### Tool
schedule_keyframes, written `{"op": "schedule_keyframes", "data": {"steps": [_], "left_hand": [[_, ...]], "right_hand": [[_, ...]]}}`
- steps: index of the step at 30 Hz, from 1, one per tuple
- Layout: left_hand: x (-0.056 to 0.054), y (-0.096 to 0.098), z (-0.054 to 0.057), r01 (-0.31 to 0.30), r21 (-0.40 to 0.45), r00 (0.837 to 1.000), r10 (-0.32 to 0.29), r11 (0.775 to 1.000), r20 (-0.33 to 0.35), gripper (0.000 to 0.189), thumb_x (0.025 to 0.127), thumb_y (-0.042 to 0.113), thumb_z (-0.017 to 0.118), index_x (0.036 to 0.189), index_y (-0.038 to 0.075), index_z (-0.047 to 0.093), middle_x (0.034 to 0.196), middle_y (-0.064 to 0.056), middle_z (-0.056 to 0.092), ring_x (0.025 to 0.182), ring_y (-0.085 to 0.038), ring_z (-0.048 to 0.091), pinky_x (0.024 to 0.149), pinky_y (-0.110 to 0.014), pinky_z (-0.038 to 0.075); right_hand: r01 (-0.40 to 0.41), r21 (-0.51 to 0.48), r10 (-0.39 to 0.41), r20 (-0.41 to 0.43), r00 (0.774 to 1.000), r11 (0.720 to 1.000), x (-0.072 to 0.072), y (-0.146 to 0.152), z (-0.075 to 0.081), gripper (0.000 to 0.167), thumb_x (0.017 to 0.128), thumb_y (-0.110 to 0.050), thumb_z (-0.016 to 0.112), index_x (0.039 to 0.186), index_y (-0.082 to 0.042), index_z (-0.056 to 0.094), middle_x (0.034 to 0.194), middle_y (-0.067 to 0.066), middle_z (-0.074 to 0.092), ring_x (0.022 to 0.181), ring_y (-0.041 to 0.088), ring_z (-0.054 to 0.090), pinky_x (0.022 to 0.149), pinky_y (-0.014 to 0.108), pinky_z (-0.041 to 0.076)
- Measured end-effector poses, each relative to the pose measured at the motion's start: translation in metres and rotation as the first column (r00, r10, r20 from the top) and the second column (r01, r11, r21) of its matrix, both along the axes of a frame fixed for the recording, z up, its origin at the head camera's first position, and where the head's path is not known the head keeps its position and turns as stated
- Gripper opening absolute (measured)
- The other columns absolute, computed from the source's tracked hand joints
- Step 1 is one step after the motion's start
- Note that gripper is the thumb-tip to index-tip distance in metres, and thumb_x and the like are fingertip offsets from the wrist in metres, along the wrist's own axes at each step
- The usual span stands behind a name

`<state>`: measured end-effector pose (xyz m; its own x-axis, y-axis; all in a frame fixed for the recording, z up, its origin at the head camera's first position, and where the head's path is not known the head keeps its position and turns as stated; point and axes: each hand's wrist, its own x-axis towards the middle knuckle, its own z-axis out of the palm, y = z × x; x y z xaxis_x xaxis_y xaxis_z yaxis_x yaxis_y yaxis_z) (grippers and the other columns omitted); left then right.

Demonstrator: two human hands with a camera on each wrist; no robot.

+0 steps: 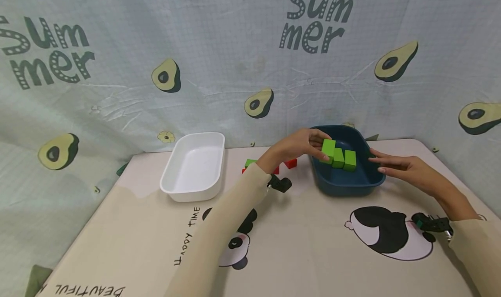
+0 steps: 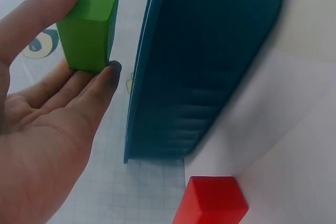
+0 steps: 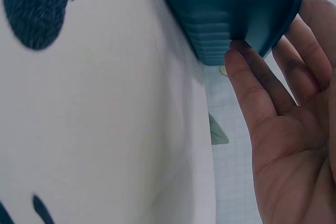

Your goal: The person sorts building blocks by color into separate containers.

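Head view: L hand (image 1: 299, 144) has its fingers clamped on a green block (image 1: 328, 147), held above the blue bin (image 1: 348, 190) at the bin's 10 o'clock side. 2 other green blocks (image 1: 350, 160) sit side by side in the bin, at 4 o'clock from the held 1. R hand (image 1: 407, 168) is at the bin's 3 o'clock rim, fingers extended, slightly apart. Bin stands on the worktop (image 1: 305, 231). Nearby, at its 9 o'clock: red blocks (image 1: 291, 163) + a loose green block (image 1: 250, 162), partly hidden by the L arm; exact no. can't tell. White tray (image 1: 195, 196) is further out, also 9 o'clock. Panda print (image 1: 391, 234) at the bin's 5 o'clock.

L wrist view: held block at approx. 10 o'clock, thumb on 1 face, fingers on the opp. side, just beside the bin rim. 1 red block at 5 o'clock. R fingertips just show nr 12.

R wrist view: R hand at 4 o'clock, fingers fairly straight along the bin's outer wall; bin at 1 o'clock. Whether they press, can't tell.
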<state>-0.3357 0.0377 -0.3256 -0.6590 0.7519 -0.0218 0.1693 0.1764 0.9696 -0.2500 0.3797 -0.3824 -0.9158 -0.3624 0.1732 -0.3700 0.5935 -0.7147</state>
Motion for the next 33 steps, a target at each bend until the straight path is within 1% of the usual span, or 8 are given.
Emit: {"op": "schedule_keyframes", "data": {"steps": [3,8,13,17,22,25,27,33], "left_hand": [[-0.002,-0.001,0.001,0.034,-0.027,0.999,-0.034,0.999,-0.016,0.059,0.085,-0.001,0.080,0.138,0.000,0.055,0.128,-0.008,0.065,0.115,-0.013,0.065,0.098,-0.023,0.054],[-0.007,0.001,0.004,0.128,-0.079,0.991,-0.131,0.989,-0.034,0.058,0.085,-0.001,0.080,0.137,0.001,0.055,0.132,-0.008,0.063,0.118,-0.013,0.063,0.101,-0.022,0.052],[-0.009,0.006,0.008,0.230,-0.129,0.969,-0.239,0.964,-0.056,0.057,0.085,0.000,0.080,0.137,0.002,0.057,0.135,-0.008,0.062,0.121,-0.012,0.061,0.104,-0.021,0.049],[-0.009,0.011,0.010,0.283,-0.174,0.951,-0.300,0.943,-0.078,0.058,0.084,0.000,0.081,0.137,0.002,0.058,0.140,-0.007,0.060,0.124,-0.010,0.059,0.105,-0.020,0.048],[-0.012,0.018,0.012,0.301,-0.172,0.944,-0.319,0.938,-0.084,0.061,0.083,-0.004,0.080,0.140,0.000,0.058,0.145,-0.009,0.057,0.126,-0.011,0.059,0.105,-0.021,0.049],[-0.016,0.022,0.013,0.322,-0.159,0.940,-0.335,0.933,-0.067,0.063,0.082,-0.008,0.080,0.141,-0.001,0.057,0.146,-0.011,0.057,0.126,-0.012,0.059,0.105,-0.022,0.049],[-0.019,0.025,0.013,0.347,-0.150,0.932,-0.358,0.926,-0.056,0.064,0.082,-0.009,0.079,0.141,-0.002,0.057,0.145,-0.013,0.058,0.125,-0.013,0.060,0.105,-0.023,0.050],[-0.025,0.032,0.012,0.356,-0.146,0.935,-0.352,0.923,0.054,0.062,0.081,-0.013,0.077,0.140,-0.004,0.057,0.137,-0.012,0.063,0.117,-0.015,0.065,0.101,-0.027,0.053]], "right_hand": [[-0.012,0.003,0.012,-0.008,1.000,1.000,0.000,-0.001,0.000,0.038,0.102,-0.017,0.064,0.139,-0.009,0.064,0.157,-0.009,0.044,0.132,-0.021,0.033,0.093,0.000,0.037],[-0.016,-0.004,0.016,-0.012,1.000,1.000,0.000,-0.001,0.001,0.037,0.102,-0.016,0.064,0.138,-0.009,0.064,0.157,-0.008,0.044,0.133,-0.020,0.034,0.093,0.000,0.038],[-0.032,-0.009,0.032,-0.006,0.999,0.999,0.000,-0.001,0.000,0.038,0.102,-0.015,0.063,0.139,-0.008,0.063,0.157,-0.011,0.043,0.132,-0.021,0.033,0.093,0.000,0.037],[-0.047,0.010,0.047,-0.005,0.999,0.999,0.000,0.000,-0.001,0.039,0.103,-0.016,0.062,0.141,-0.007,0.061,0.157,-0.013,0.041,0.132,-0.021,0.032,0.092,0.000,0.037],[0.006,0.013,-0.006,0.002,1.000,1.000,0.001,0.000,-0.001,0.037,0.102,-0.019,0.063,0.139,-0.013,0.065,0.157,-0.010,0.044,0.132,-0.021,0.033,0.092,0.000,0.037],[0.009,0.019,-0.009,0.002,1.000,1.000,0.001,0.000,-0.001,0.037,0.102,-0.019,0.063,0.139,-0.013,0.065,0.157,-0.007,0.044,0.132,-0.021,0.033,0.092,0.000,0.037],[0.006,0.020,-0.006,0.001,1.000,1.000,0.001,0.001,-0.001,0.037,0.102,-0.019,0.063,0.139,-0.013,0.064,0.157,-0.007,0.044,0.132,-0.021,0.033,0.092,0.000,0.037],[-0.001,0.017,0.001,-0.007,1.000,1.000,0.000,0.001,0.000,0.037,0.102,-0.018,0.063,0.139,-0.011,0.064,0.157,-0.007,0.044,0.131,-0.021,0.033,0.092,0.000,0.037]]}}
